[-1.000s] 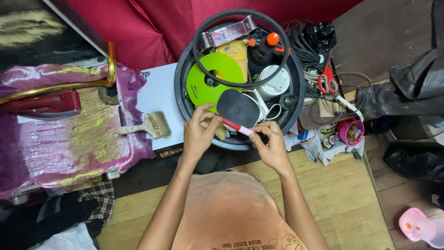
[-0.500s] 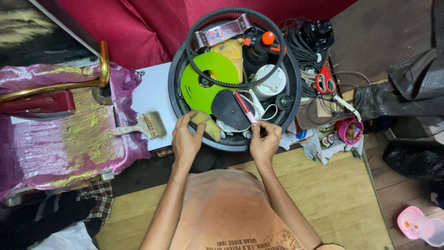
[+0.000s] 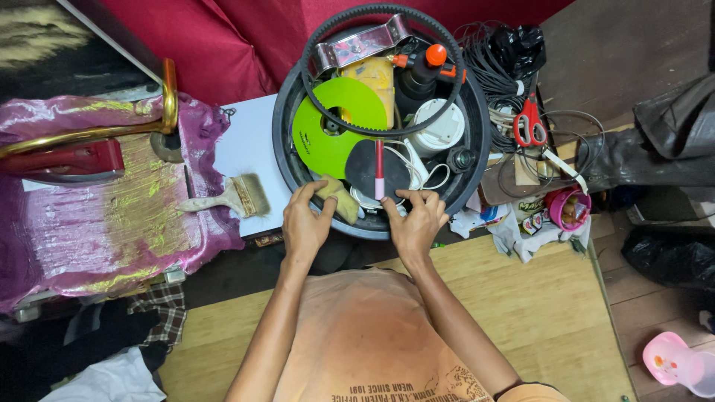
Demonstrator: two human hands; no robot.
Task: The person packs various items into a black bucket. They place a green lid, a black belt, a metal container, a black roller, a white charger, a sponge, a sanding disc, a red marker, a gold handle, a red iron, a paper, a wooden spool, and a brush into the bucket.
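Note:
A round dark basin full of tools sits in front of me. Inside lie a green disc, a black toothed belt, a black disc and a red-handled tool lying on that disc. My left hand is at the basin's near rim, fingers and thumb closed on a tan rag. My right hand rests on the near rim beside it, its fingers spread, the thumb just below the tool's near end. My forearms and an orange shirt fill the bottom of the view.
A paintbrush lies on a white board left of the basin. Further left are a shiny pink cloth and a red iron. Red scissors, black cables and a pink cup crowd the right.
Both hands held the red-handled tool a second ago. It now lies on the black disc, and my hands have dropped to the basin's near rim, the left one onto the rag.

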